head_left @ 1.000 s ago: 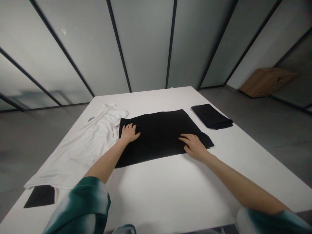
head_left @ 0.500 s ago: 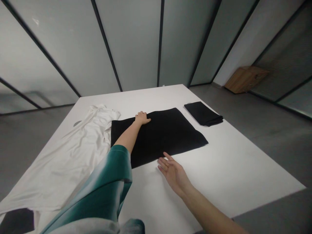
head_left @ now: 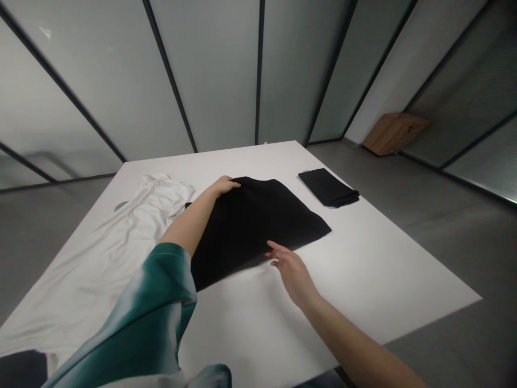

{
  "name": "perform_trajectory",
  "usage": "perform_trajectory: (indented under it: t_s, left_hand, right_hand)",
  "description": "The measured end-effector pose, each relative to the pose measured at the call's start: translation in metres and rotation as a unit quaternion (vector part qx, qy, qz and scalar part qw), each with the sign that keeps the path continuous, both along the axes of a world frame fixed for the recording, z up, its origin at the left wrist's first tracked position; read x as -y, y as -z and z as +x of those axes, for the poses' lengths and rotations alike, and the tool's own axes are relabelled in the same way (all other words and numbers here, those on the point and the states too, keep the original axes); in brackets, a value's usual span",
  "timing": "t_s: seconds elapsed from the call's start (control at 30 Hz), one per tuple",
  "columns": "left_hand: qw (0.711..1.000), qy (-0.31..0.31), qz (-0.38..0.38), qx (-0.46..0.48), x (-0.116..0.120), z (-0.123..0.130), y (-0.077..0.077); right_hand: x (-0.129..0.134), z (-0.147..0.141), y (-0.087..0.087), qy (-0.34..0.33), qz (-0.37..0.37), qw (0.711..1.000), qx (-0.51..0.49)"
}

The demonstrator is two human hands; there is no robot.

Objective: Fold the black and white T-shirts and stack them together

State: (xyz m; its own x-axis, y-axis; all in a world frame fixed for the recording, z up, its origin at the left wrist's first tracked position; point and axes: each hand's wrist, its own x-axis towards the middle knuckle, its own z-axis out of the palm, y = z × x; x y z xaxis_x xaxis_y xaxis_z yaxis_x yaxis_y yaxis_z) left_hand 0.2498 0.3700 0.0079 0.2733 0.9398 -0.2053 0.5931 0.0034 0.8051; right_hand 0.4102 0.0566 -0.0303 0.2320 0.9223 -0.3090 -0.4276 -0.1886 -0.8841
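Note:
A black cloth (head_left: pixel 258 215) is spread on the white table in front of me, its far edge raised a little. My left hand (head_left: pixel 226 185) has its fingers closed over that far edge. My right hand (head_left: pixel 288 267) is at the near edge, the fingers apart and the index finger stretched out over the cloth. Some of its fingertips are hard to make out against the black. Left of the black cloth lies a rumpled white garment (head_left: pixel 117 253), close beside my left arm.
A folded black cloth (head_left: pixel 329 187) lies near the right edge of the white table (head_left: pixel 250 334). Behind the table stand frosted glass panels (head_left: pixel 214 75). A wooden cabinet (head_left: pixel 393 133) is on the floor at the far right. Something dark (head_left: pixel 24 369) shows at the lower left.
My left hand has gone from lying flat on the cloth to gripping its far edge and lifting it. The cloth has bunched slightly. My right hand stays by the near edge.

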Motion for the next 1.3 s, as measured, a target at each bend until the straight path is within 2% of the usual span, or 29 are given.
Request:
perform_trajectory:
  t_s: [0.1, 0.23, 0.33, 0.4, 0.5, 0.67, 0.73, 0.8, 0.87, 0.93, 1.03, 1.07, 1.13, 1.2, 1.23, 1.3]
  left_hand:
    - [0.988, -0.038, -0.029, 0.144, 0.004, -0.019, -0.035]
    - [0.963, -0.081, 0.005, 0.257, 0.019, -0.051, -0.078]
    - [0.95, -0.092, 0.032, 0.296, 0.032, -0.074, -0.1]
    - [0.947, -0.096, 0.047, 0.304, 0.037, -0.084, -0.111]
    - [0.939, -0.104, 0.073, 0.318, 0.034, -0.087, -0.125]
    - [0.918, -0.115, 0.149, 0.348, 0.013, -0.073, -0.149]
    - [0.911, -0.117, 0.185, 0.35, 0.011, -0.071, -0.157]
    - [0.906, -0.116, 0.215, 0.345, 0.018, -0.073, -0.16]
    - [0.906, -0.119, 0.235, 0.331, 0.035, -0.079, -0.15]
    - [0.911, -0.124, 0.24, 0.311, 0.063, -0.089, -0.126]
    - [0.932, -0.149, 0.194, 0.267, 0.116, -0.106, -0.063]
    - [0.939, -0.172, 0.169, 0.244, 0.133, -0.11, -0.038]
    - [0.935, -0.236, 0.143, 0.222, 0.161, -0.116, 0.011]
    - [0.919, -0.309, 0.147, 0.197, 0.179, -0.115, 0.05]
    - [0.919, -0.321, 0.147, 0.177, 0.185, -0.112, 0.065]
    - [0.926, -0.321, 0.158, 0.124, 0.192, -0.104, 0.082]
  right_hand:
    - [-0.004, 0.029, -0.028, 0.024, 0.102, 0.991, 0.085]
    - [-0.024, 0.076, -0.077, 0.052, 0.236, 0.959, 0.149]
    - [-0.051, 0.106, -0.111, 0.055, 0.266, 0.949, 0.163]
    - [-0.077, 0.12, -0.127, 0.051, 0.266, 0.948, 0.166]
    - [-0.127, 0.13, -0.141, 0.051, 0.269, 0.946, 0.176]
    - [-0.213, 0.134, -0.159, 0.062, 0.279, 0.936, 0.205]
    - [-0.231, 0.136, -0.165, 0.064, 0.293, 0.927, 0.225]
    - [-0.232, 0.139, -0.164, 0.066, 0.306, 0.915, 0.256]
    - [-0.216, 0.142, -0.152, 0.074, 0.313, 0.901, 0.29]
    - [-0.185, 0.143, -0.125, 0.081, 0.309, 0.892, 0.319]
    - [-0.126, 0.144, -0.063, 0.068, 0.254, 0.89, 0.372]
    - [-0.109, 0.145, -0.039, 0.078, 0.234, 0.883, 0.399]
    - [-0.085, 0.146, 0.005, 0.098, 0.191, 0.871, 0.442]
    - [-0.077, 0.146, 0.038, 0.09, 0.139, 0.884, 0.436]
    - [-0.078, 0.145, 0.049, 0.078, 0.122, 0.892, 0.428]
    - [-0.088, 0.142, 0.061, 0.061, 0.107, 0.9, 0.417]
